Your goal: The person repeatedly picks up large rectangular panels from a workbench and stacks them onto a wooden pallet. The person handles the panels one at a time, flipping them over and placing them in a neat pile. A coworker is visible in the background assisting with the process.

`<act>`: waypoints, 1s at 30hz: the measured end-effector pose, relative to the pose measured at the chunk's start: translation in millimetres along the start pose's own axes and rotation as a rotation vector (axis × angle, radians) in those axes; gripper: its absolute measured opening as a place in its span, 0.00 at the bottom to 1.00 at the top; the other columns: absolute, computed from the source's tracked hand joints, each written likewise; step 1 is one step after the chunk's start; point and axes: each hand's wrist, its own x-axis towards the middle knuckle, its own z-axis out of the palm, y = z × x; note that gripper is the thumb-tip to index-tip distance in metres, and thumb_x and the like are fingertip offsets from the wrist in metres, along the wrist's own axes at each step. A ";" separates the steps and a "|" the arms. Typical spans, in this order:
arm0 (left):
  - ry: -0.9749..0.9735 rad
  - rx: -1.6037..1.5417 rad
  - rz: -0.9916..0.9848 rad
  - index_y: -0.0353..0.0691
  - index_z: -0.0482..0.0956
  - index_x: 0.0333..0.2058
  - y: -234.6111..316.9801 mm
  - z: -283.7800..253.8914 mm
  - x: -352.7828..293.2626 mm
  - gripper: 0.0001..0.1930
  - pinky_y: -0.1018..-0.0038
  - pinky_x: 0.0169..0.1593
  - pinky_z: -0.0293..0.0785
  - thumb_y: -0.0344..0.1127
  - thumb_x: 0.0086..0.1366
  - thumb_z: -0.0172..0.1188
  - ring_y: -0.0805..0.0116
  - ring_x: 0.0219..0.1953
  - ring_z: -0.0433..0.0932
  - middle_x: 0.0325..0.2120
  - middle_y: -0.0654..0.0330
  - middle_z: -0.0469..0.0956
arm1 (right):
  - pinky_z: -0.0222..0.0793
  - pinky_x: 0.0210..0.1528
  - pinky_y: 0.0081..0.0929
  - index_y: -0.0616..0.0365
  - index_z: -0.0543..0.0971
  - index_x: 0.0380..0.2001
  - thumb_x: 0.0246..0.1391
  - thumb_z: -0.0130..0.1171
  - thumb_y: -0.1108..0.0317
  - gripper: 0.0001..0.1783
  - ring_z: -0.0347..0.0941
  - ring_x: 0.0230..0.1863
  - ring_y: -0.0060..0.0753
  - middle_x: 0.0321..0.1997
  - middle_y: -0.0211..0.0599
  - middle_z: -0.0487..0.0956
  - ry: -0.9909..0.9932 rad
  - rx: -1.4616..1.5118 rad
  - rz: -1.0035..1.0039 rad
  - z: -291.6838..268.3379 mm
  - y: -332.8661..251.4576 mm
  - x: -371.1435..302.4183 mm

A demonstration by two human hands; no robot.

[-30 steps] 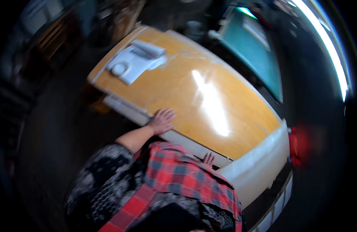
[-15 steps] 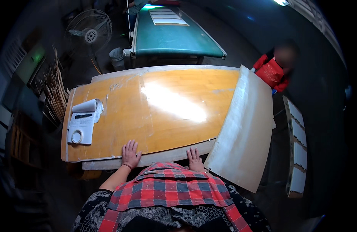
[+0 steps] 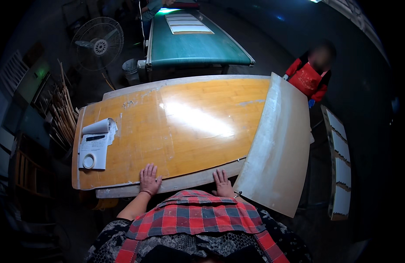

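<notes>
My left hand [image 3: 150,179] lies flat with fingers stretched, across the near edge of a glossy wood-coloured tabletop sheet [image 3: 136,144]. My right hand [image 3: 223,184] rests with its fingers spread on the pale board edge [image 3: 202,177] that juts out below that sheet. Neither hand holds anything. Just right of my right hand, a large greyish-beige panel [image 3: 281,144] lies over the table's right end and overhangs its near side. At the left of the tabletop sits a paper pad [image 3: 94,147] with a roll of tape [image 3: 89,161] and a dark flat object [image 3: 95,137] on it.
Beyond the table runs a green conveyor belt [image 3: 189,48] carrying a white slatted panel [image 3: 188,23]. A co-worker in a red apron [image 3: 306,79] stands by the far right corner. A similar panel [image 3: 338,162] stands at right; a fan [image 3: 99,44], bucket [image 3: 130,69] and wooden strips [image 3: 62,107] are left.
The view has shifted slightly. Both hands stay on the near table edge, and the co-worker at right has changed posture a little.
</notes>
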 end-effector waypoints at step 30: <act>0.051 -0.138 -0.102 0.40 0.68 0.47 1.7 4.9 19.0 0.22 0.60 0.60 0.51 0.42 0.55 0.54 0.56 0.56 0.59 0.51 0.52 0.64 | 0.63 0.52 0.38 0.57 0.64 0.54 0.43 0.62 0.62 0.34 0.62 0.56 0.50 0.55 0.50 0.66 0.218 0.344 -0.033 -28.6 9.9 4.4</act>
